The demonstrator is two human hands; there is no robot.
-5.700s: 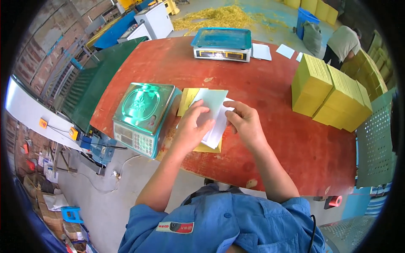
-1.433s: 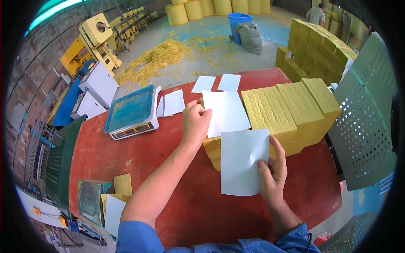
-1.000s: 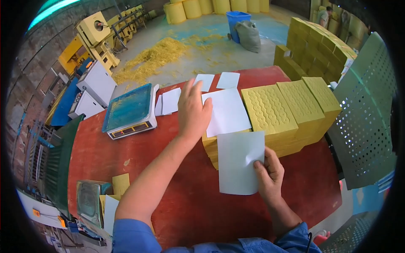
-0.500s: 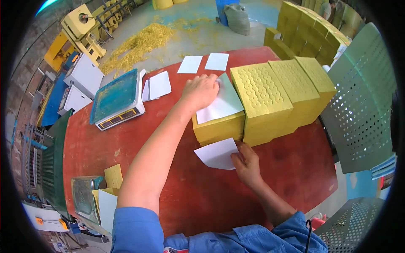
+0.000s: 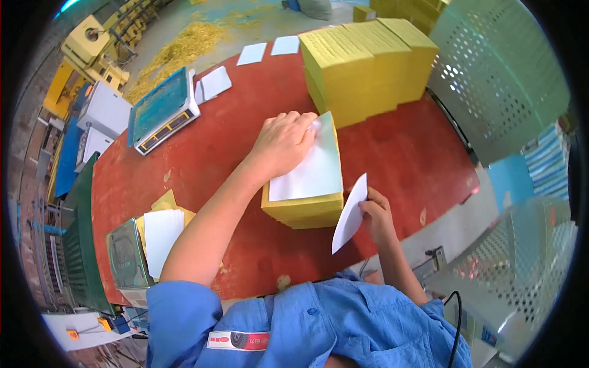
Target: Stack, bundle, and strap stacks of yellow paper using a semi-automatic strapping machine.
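Observation:
A short stack of yellow paper (image 5: 302, 213) stands on the red table, with a white sheet (image 5: 311, 164) lying over its top. My left hand (image 5: 286, 142) is bent over the stack's far left part, fingers curled and pressing the sheet; its fingertips are partly hidden. In my right hand (image 5: 377, 211), beside the stack's near right corner, a second white sheet (image 5: 351, 214) is pinched at its right side. That sheet stands tilted, nearly edge-on and slightly bowed. Taller stacks of yellow embossed paper (image 5: 362, 76) stand behind, apart from the short one.
A scale with a blue-green top (image 5: 161, 110) sits at the far left, white sheets (image 5: 215, 82) beside it. Two more sheets (image 5: 252, 54) lie at the far edge. Near left are a glass-topped device (image 5: 127, 254) and papers (image 5: 162, 236). Perforated panels (image 5: 491, 80) stand at right.
The short stack has come away from the taller stacks toward me, under my left hand. My right hand has shifted right and turned its sheet nearly edge-on. The view has shifted too.

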